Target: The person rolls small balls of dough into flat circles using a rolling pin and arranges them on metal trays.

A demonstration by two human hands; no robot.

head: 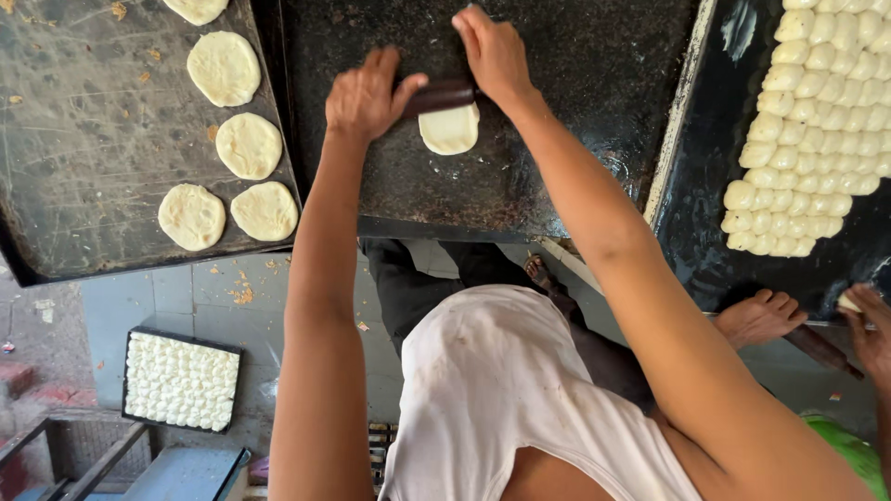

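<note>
Head view: dark stone surface (557,56), item one; left of it, a metal tray (83,130) bearing flattened discs; on the surface, a dough disc (449,130) under a dark rolling pin (438,96); left hand (364,97) and right hand (494,54), each grip pressed onto a pin end.

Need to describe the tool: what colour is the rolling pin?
Dark reddish-brown rolling pin, seen in the head view.

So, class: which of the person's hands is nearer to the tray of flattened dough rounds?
Left. The left hand grips the rolling pin's end just beside the tray of flattened rounds. The right hand presses the pin's other end, farther from it.
</note>
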